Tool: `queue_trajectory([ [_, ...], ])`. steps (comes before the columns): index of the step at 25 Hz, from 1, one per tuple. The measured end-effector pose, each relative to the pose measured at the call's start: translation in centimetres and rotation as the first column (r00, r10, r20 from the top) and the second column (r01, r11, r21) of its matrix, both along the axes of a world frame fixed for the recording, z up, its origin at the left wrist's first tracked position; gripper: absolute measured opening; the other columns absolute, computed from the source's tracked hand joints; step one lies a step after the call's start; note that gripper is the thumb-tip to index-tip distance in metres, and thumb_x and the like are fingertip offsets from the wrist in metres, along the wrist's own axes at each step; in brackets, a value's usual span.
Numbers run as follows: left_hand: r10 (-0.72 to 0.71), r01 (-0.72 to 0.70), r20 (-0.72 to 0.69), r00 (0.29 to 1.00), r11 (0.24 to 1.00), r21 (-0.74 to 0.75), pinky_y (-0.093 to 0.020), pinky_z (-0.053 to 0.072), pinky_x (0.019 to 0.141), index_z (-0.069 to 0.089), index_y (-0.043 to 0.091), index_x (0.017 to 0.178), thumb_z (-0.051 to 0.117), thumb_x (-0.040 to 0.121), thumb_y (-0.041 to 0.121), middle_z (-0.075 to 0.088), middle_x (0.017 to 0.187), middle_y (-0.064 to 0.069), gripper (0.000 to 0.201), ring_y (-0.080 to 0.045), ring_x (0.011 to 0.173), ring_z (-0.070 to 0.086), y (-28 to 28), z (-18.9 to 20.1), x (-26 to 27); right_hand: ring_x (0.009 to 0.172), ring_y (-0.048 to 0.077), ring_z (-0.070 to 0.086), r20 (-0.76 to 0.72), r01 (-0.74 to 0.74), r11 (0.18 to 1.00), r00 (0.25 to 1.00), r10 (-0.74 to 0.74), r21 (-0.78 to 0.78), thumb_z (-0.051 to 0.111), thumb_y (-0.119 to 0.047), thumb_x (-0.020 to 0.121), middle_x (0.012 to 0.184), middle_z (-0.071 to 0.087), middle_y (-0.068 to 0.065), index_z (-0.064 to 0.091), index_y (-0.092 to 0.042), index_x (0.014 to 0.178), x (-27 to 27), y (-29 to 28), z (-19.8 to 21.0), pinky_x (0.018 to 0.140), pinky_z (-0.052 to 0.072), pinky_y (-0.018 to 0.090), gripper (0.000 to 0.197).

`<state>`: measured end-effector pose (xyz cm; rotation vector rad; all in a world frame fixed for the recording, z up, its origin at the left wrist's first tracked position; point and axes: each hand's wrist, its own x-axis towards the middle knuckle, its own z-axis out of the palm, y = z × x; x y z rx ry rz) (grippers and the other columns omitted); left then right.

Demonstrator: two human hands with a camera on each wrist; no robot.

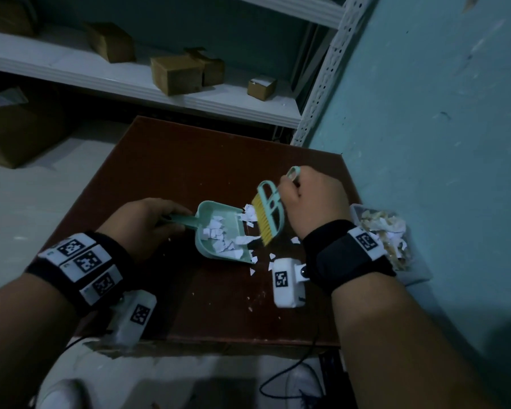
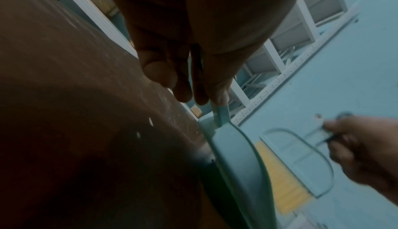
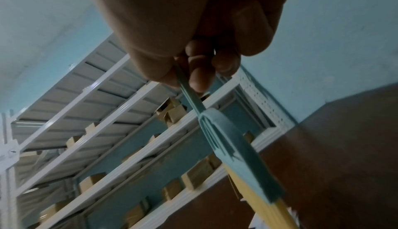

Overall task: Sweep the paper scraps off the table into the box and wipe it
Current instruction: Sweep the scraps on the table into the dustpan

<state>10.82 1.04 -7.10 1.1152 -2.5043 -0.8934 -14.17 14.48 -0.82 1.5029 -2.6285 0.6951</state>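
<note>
Sweeping is the step in hand; your left hand (image 1: 143,224) grips the dustpan (image 1: 219,231), your right hand (image 1: 310,199) the brush (image 1: 267,215); next, brush the stray paper scraps (image 1: 270,261) on the table (image 1: 165,160) in, then tip into the box (image 1: 416,270).

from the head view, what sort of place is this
Most likely a storeroom or stockroom. White metal shelving holds small cardboard boxes, a larger carton sits on the bare floor, and the work happens on a small brown table pushed against a scuffed blue wall.
</note>
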Motion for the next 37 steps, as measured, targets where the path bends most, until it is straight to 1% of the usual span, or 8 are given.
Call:
queue_trajectory([
  [6,0.1,-0.099,0.029,0.995,0.995,-0.029,-0.029,0.045,0.083,0.062,0.045,0.107,0.073,0.093,0.023,0.064,0.102,0.014,0.028,0.003,0.083,0.054,-0.3,1.1,2.2,0.074,0.027,0.055,-0.221,0.131,0.969,0.972,-0.084,0.209,0.037,-0.042,0.111,0.071,0.046,-0.004,0.053,-0.021,0.095,-2.1,-0.3,-0.8,0.059,0.036,0.035,0.031],
  [13,0.096,-0.092,0.08,0.992,0.995,-0.046,-0.028,0.043,0.084,0.071,0.034,0.123,0.071,0.096,0.023,0.066,0.11,0.01,0.029,-0.009,0.094,0.059,-0.1,0.3,1.5,0.073,0.023,0.055,-0.106,-0.202,0.942,0.966,0.237,0.268,0.038,-0.042,0.111,0.074,0.05,-0.004,0.05,-0.021,0.09,2.6,-3.1,-2.0,0.063,0.04,0.038,0.032],
  [16,0.085,-0.083,0.068,0.994,0.996,-0.032,-0.028,0.045,0.085,0.068,0.042,0.118,0.071,0.095,0.023,0.066,0.109,0.012,0.03,-0.01,0.097,0.062,-0.2,0.1,1.4,0.073,0.022,0.06,-0.009,-0.279,0.946,0.959,0.285,0.165,0.042,-0.044,0.11,0.078,0.059,-0.001,0.057,-0.017,0.09,3.6,-2.9,-1.6,0.066,0.051,0.042,0.036],
  [20,0.086,-0.086,0.031,0.996,0.996,-0.007,-0.029,0.046,0.082,0.069,0.044,0.111,0.074,0.093,0.025,0.069,0.104,0.013,0.027,-0.005,0.089,0.063,-0.7,0.1,2.0,0.071,0.015,0.061,-0.09,-0.107,0.991,0.989,0.114,0.08,0.04,-0.045,0.11,0.077,0.058,-0.006,0.057,-0.02,0.094,1.5,-1.4,0.3,0.065,0.051,0.035,0.034],
  [26,0.047,-0.049,0.071,0.996,0.998,0.028,-0.031,0.049,0.077,0.061,0.057,0.096,0.075,0.092,0.026,0.069,0.099,0.019,0.034,0.004,0.085,0.061,-1.4,0.9,3.8,0.072,0.029,0.053,-0.232,0.236,0.931,0.957,-0.173,0.279,0.044,-0.039,0.107,0.068,0.047,0.0,0.052,-0.018,0.087,-3.0,1.7,0.9,0.067,0.042,0.035,0.03],
  [29,0.021,-0.023,0.085,0.996,0.999,0.022,-0.028,0.047,0.079,0.06,0.06,0.094,0.077,0.09,0.027,0.067,0.099,0.025,0.037,0.006,0.086,0.06,-1.2,1.0,3.9,0.069,0.028,0.059,-0.18,0.219,0.918,0.969,-0.167,0.33,0.048,-0.038,0.102,0.068,0.053,0.003,0.057,-0.015,0.08,-2.5,1.9,0.3,0.062,0.043,0.033,0.033],
  [32,-0.041,0.041,0.092,0.995,0.999,0.001,-0.02,0.042,0.078,0.056,0.061,0.093,0.079,0.088,0.025,0.061,0.096,0.031,0.043,0.012,0.086,0.057,-0.9,0.5,3.4,0.061,0.014,0.053,-0.082,0.113,0.949,0.992,-0.093,0.294,0.05,-0.038,0.103,0.069,0.056,-0.001,0.052,-0.02,0.072,-0.5,1.7,0.2,0.05,0.029,0.026,0.036],
  [37,-0.13,0.134,0.151,0.98,0.991,-0.018,-0.018,0.042,0.078,0.053,0.063,0.093,0.081,0.087,0.027,0.06,0.093,0.033,0.046,0.016,0.084,0.055,-0.7,-0.5,1.9,0.068,0.02,0.073,0.184,-0.036,0.994,0.983,0.018,0.099,0.048,-0.045,0.099,0.074,0.074,0.001,0.067,-0.019,0.082,2.5,0.8,-1.6,0.067,0.063,0.042,0.036],
])
